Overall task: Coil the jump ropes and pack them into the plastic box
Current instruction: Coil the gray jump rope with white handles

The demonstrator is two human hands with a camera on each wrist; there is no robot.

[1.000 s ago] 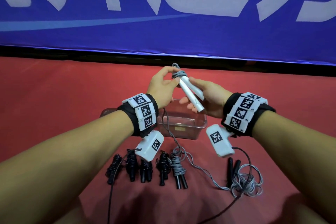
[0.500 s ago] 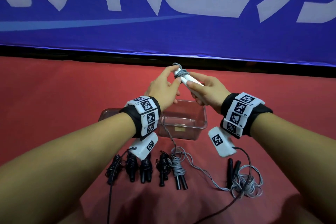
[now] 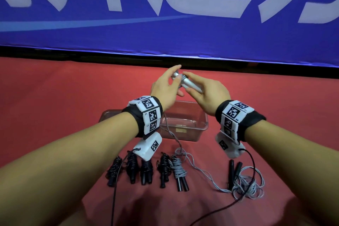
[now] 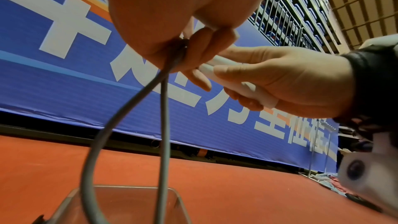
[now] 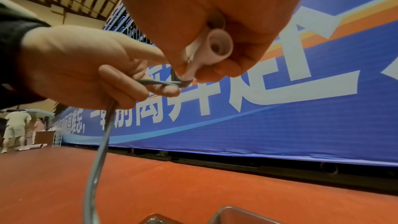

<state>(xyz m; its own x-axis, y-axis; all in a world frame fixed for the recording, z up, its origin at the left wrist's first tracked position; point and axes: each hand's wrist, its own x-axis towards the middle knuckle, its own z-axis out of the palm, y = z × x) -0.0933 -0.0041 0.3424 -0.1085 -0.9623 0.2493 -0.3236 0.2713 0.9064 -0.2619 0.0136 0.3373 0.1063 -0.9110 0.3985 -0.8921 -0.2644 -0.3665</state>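
Jump ropes: grey cord (image 3: 169,130) being wound on white handles (image 3: 190,83) gripped by right hand (image 3: 207,95), left hand (image 3: 165,88) pinching cord; five bundles (image 3: 146,169) waiting at 6 o'clock, loose rope (image 3: 245,181) at 5; plastic box (image 3: 183,134) holding none.

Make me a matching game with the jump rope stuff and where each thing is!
Things:
1. white handles
2. plastic box
3. loose grey rope
4. black coiled ropes

Places:
A. a row on the floor, nearer than the box
B. tangled on the floor, lower right
C. held in the right hand
D. on the floor below the hands

Pairs: 1-C, 2-D, 3-B, 4-A
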